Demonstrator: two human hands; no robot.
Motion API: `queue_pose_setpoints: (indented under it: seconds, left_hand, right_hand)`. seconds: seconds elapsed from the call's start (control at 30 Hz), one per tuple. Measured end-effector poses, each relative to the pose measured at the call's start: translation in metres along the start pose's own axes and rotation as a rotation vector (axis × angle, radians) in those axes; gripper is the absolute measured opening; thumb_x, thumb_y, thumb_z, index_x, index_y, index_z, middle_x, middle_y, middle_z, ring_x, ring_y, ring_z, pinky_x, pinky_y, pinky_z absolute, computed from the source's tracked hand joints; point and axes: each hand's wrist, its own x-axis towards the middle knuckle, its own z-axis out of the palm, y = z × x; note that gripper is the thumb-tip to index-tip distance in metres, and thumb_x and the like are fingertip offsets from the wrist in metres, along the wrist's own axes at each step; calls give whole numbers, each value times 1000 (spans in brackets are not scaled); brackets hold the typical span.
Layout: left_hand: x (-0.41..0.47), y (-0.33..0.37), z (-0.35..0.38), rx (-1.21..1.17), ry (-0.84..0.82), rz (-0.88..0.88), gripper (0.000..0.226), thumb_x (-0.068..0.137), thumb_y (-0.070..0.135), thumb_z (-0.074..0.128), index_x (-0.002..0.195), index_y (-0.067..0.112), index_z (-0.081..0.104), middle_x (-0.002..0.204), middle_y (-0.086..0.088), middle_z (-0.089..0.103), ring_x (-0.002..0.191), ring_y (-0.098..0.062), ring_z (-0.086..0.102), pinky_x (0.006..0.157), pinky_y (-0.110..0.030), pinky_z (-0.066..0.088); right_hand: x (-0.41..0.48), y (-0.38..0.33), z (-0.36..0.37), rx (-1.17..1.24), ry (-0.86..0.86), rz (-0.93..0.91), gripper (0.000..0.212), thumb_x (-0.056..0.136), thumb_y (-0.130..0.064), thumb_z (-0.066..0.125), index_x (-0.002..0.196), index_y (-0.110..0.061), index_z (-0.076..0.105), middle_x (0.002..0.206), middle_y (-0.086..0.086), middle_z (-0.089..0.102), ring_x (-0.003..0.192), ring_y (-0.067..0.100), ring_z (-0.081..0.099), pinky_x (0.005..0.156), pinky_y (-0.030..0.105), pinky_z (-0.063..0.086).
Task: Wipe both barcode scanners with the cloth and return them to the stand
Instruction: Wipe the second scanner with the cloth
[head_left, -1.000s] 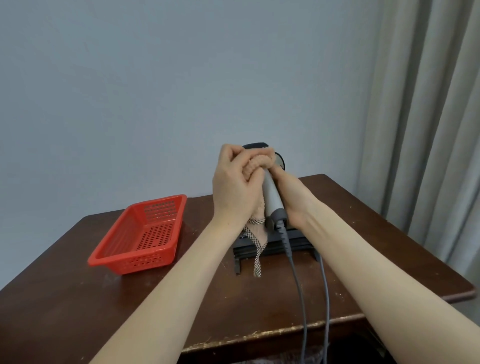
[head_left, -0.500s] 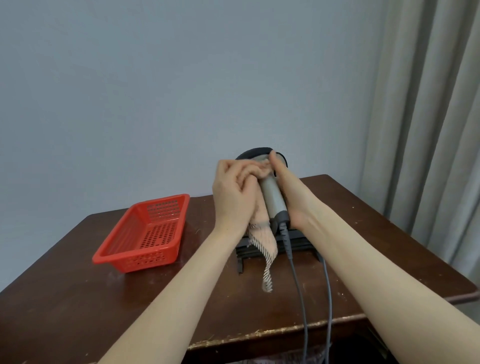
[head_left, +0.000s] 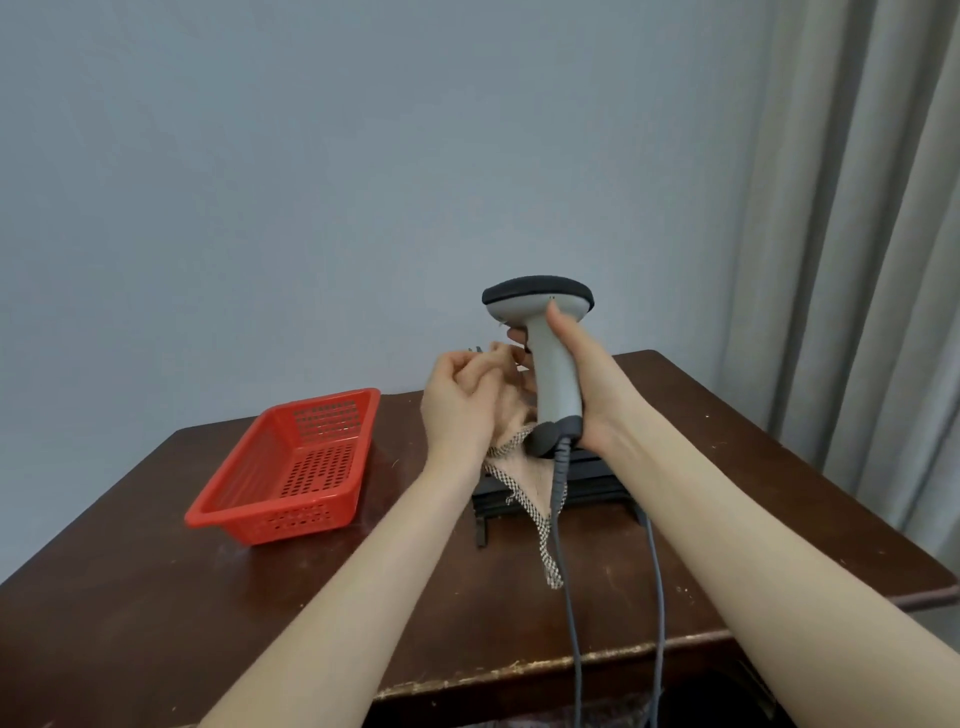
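Head view is showing, above the dark brown wooden table (head_left: 156, 597) and low black slatted stand (head_left: 597, 483), the right hand (head_left: 587, 384) wrapping round the handle of the grey plastic barcode scanner (head_left: 550, 384), seemingly rigid, light and best gripped there, while the left hand (head_left: 462, 405) is bunching the limp beige checked-edge cloth (head_left: 530, 478) beside it.

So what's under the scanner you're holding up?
A black stand on the table, below the scanner in the right hand. The cloth hanging from the left hand covers its middle, so what rests on it cannot be seen.
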Motion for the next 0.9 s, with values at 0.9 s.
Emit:
queue_pose_setpoints:
  seconds: [0.9]
  left_hand:
    - [-18,-1,8,-76,-151,6,21,77,10,57,89,26,63,87,-14,65,75,-19,58,63,-32,45]
  right_hand:
    - [6,21,-3,-221,258,-172,42,89,-22,65,124,0,55,75,10,56,48,16,50,43,20,41]
